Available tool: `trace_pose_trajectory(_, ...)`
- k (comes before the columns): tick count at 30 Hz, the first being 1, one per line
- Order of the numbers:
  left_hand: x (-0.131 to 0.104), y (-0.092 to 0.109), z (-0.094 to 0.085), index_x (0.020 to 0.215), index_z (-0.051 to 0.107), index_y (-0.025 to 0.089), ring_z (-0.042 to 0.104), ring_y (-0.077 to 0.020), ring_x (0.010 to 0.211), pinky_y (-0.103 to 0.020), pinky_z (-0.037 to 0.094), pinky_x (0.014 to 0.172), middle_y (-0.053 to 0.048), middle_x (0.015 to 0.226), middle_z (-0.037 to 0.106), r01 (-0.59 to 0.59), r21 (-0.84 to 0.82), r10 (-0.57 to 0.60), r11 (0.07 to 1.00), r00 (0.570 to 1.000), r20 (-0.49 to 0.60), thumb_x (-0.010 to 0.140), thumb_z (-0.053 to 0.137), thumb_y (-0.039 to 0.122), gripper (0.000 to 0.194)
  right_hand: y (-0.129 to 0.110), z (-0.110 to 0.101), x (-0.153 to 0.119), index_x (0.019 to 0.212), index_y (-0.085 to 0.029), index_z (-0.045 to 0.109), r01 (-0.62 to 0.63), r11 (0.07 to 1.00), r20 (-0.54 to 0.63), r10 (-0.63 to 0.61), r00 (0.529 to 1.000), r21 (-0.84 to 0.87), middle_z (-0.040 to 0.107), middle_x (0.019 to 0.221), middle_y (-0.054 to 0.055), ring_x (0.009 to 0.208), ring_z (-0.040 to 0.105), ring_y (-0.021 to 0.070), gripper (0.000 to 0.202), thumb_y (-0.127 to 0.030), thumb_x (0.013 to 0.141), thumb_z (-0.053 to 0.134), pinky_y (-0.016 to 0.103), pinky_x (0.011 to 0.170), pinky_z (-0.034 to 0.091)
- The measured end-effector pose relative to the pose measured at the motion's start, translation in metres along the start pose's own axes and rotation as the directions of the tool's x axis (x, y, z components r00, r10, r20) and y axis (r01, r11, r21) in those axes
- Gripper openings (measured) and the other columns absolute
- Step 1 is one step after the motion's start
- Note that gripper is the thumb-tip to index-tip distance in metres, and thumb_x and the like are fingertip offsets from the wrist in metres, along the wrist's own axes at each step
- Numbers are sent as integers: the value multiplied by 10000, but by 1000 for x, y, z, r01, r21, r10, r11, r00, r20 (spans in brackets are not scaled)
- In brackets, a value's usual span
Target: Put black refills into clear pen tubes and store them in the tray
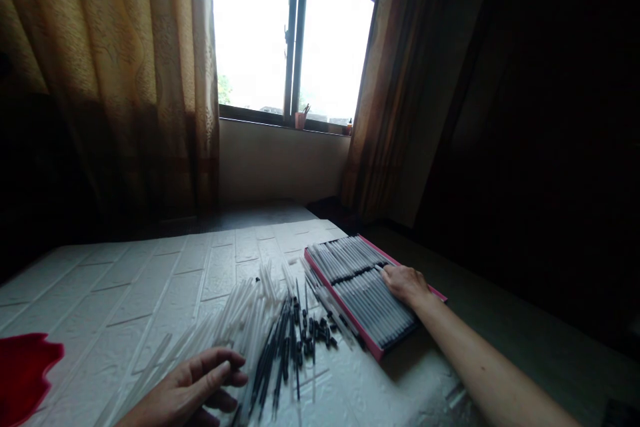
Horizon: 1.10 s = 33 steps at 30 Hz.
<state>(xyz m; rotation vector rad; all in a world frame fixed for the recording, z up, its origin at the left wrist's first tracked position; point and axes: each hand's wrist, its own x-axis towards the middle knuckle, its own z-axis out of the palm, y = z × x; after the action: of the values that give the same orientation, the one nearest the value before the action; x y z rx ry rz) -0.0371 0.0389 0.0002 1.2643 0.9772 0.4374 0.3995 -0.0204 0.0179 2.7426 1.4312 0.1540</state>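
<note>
My right hand (406, 284) is closed over the right side of a pink-edged box (367, 337), its fingers pinched at the dark band between two rows of slim clear tubes (373, 303); what they grip is too small to make out. My left hand (213, 380) hovers at the bottom centre, fingers curled but apart, with nothing visible in it. Beside it lie loose clear tubes (245, 313), thin black refills (273, 360) and small black caps (320, 332), spread in a heap left of the box.
A white brick-patterned sheet (175, 273) covers the table. A red piece (27, 373) lies at the far left. Behind are a window, curtains (150, 80) and a small pink cup (300, 121) on the sill.
</note>
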Motion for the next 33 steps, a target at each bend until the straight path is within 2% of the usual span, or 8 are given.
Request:
trace_pose_trajectory(7,1,-2,2,887,662,202,660,-180,713,-236,481,567,-58,888,720,-20,-36,21,999,999,35,552,743,657,571,-16,-25,1,982,-172,667,42,997,-52,-38,998,67,716,960,169,857,676,295,408,-317,953,287,319,644,414)
trace_pose_trajectory(12,-4,4,3,904,650,191,655,-168,719,-213,466,546,-59,916,711,-83,-66,83,994,997,-2,584,737,641,560,-95,-52,-27,817,-217,636,362,921,-118,-348,930,142,711,792,65,749,652,197,390,-352,962,301,254,619,365)
trace_pose_trajectory(14,-6,8,2,979,643,196,660,-183,769,-215,474,551,-73,983,698,-136,-68,131,988,989,-75,610,719,640,582,-137,-57,-53,798,-232,621,514,844,-155,-493,856,152,700,764,37,724,638,176,364,-393,954,333,243,621,346)
trace_pose_trajectory(16,-7,10,0,1062,623,202,663,-210,827,-218,475,539,-94,1065,677,-198,-76,188,977,974,-125,629,708,635,618,-176,-58,-80,787,-212,604,735,664,-257,-693,674,138,695,752,46,679,628,165,352,-358,960,334,247,596,315)
trace_pose_trajectory(17,-8,11,-1,1092,612,205,663,-220,845,-217,471,525,-103,1096,666,-227,-83,214,970,967,-141,632,710,629,633,-193,-57,-92,782,-207,597,786,601,-274,-739,616,146,694,742,46,656,624,159,340,-351,959,345,248,576,298)
trace_pose_trajectory(19,-7,12,-4,1122,594,209,666,-227,834,-210,449,489,-109,1110,660,-270,-106,250,957,953,-170,622,730,606,653,-220,-54,-108,763,-203,584,834,518,-309,-775,551,188,690,709,36,618,615,146,305,-319,953,375,247,548,270)
trace_pose_trajectory(27,-2,14,-23,913,596,194,646,-163,732,-168,336,463,-9,839,643,-260,-200,189,945,931,-314,634,758,507,450,-258,-47,-119,752,-210,616,818,466,-325,-758,566,338,700,702,28,635,626,150,179,-306,873,526,235,550,283)
trace_pose_trajectory(33,-9,24,-32,881,568,194,648,-160,750,-175,352,484,-40,969,656,-268,-166,209,949,928,-308,667,701,544,431,-255,-30,-120,678,-199,602,767,371,-379,-705,600,524,616,600,-1,563,552,128,218,-303,854,527,227,555,316)
